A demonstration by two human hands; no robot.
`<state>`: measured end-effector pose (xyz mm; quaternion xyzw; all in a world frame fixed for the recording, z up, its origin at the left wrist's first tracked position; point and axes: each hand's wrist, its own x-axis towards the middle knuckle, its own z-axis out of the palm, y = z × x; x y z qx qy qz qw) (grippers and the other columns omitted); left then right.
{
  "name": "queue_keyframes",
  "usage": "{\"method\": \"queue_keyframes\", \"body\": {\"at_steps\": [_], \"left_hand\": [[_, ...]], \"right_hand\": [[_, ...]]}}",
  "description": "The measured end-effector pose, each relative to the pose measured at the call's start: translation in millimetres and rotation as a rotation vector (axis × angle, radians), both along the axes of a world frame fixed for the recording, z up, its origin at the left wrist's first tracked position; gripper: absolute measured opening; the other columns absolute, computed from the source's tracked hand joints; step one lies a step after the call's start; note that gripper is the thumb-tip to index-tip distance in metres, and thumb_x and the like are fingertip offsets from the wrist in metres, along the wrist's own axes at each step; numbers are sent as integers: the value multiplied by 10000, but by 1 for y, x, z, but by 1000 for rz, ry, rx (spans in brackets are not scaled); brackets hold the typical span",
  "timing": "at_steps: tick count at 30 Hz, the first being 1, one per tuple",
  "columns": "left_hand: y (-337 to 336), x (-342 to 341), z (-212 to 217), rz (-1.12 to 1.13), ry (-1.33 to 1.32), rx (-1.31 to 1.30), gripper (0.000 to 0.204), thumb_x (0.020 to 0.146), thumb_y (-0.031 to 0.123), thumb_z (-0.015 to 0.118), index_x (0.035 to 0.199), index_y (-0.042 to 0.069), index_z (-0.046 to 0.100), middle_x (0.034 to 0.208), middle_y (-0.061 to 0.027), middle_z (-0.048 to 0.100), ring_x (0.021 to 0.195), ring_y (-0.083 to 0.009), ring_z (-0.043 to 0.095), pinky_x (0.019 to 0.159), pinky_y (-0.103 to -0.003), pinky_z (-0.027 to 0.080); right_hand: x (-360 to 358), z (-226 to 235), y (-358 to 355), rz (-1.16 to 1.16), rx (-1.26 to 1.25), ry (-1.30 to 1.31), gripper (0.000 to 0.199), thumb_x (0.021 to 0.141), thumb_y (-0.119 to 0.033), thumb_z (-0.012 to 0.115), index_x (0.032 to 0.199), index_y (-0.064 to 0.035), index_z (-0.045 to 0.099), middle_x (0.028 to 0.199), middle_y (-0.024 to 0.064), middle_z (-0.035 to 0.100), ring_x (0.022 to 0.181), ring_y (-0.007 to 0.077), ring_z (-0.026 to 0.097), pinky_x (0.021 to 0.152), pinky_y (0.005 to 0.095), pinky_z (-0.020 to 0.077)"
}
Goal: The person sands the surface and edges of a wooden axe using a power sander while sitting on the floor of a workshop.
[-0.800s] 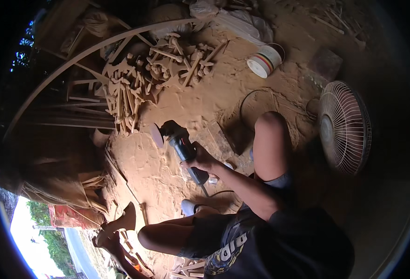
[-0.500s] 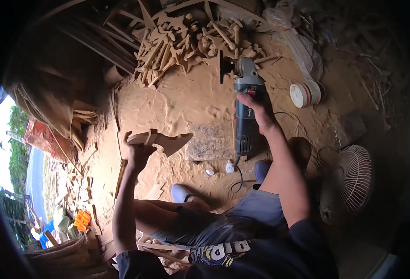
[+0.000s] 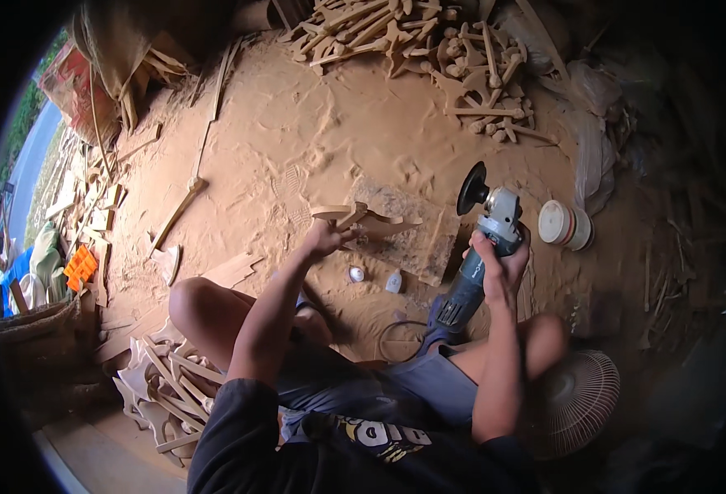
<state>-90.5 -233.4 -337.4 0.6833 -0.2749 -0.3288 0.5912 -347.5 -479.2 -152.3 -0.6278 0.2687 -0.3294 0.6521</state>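
A flat, curved wooden piece (image 3: 392,225) with a knobbed end is gripped in my left hand (image 3: 323,239), held above a worn rectangular slab (image 3: 433,255) on the dusty ground. My right hand (image 3: 507,265) is wrapped around the body of an angle grinder (image 3: 464,290), its metal head pointing away from me. On that head sits a dark round disc (image 3: 471,188), to the right of the wooden piece and apart from it. Whether the disc is spinning I cannot tell. The fingers under the wood are partly hidden.
Shaped wooden pieces lie heaped at the far side (image 3: 396,37), with another pile (image 3: 165,383) beside my left knee. A white striped tub (image 3: 556,224) stands at right, a caged fan (image 3: 581,399) near my right leg. Two small pale objects (image 3: 356,274) sit before the slab.
The view has shifted. My left hand has brought the wooden piece rightward over the slab, closer to the grinder. The grinder, still in my right hand, now tilts and sits nearer to me.
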Motion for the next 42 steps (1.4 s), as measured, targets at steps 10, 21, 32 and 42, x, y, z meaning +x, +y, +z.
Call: {"method": "queue_keyframes", "body": {"at_steps": [10,21,32,42], "left_hand": [[5,1,-26,18,-507,138,280,865,244,777,1074,59,764,962,-134,767,861,-273,726,771,-399,561],[-5,-9,-21,167,-527,224,243,777,367,752,793,126,726,811,-146,738,773,-387,714,695,-477,567],[-6,-9,-22,215,-608,291,285,765,365,778,727,101,675,720,-148,699,681,-373,695,644,-455,561],[-5,-8,-19,190,-577,402,223,790,422,702,808,201,729,807,-102,748,792,-374,722,710,-483,576]], "right_hand": [[51,-2,39,334,-219,412,759,776,-273,910,1293,23,440,1166,185,648,1055,242,648,951,402,514],[90,-15,69,421,-372,593,895,763,-332,907,1391,91,429,1163,215,673,1067,272,677,961,401,529],[107,-14,78,351,-339,652,817,778,-233,885,1360,112,427,1146,239,665,1028,282,692,925,412,545],[114,-11,77,332,-348,674,729,812,-222,877,1330,83,466,1042,140,708,898,172,693,832,329,558]]}}
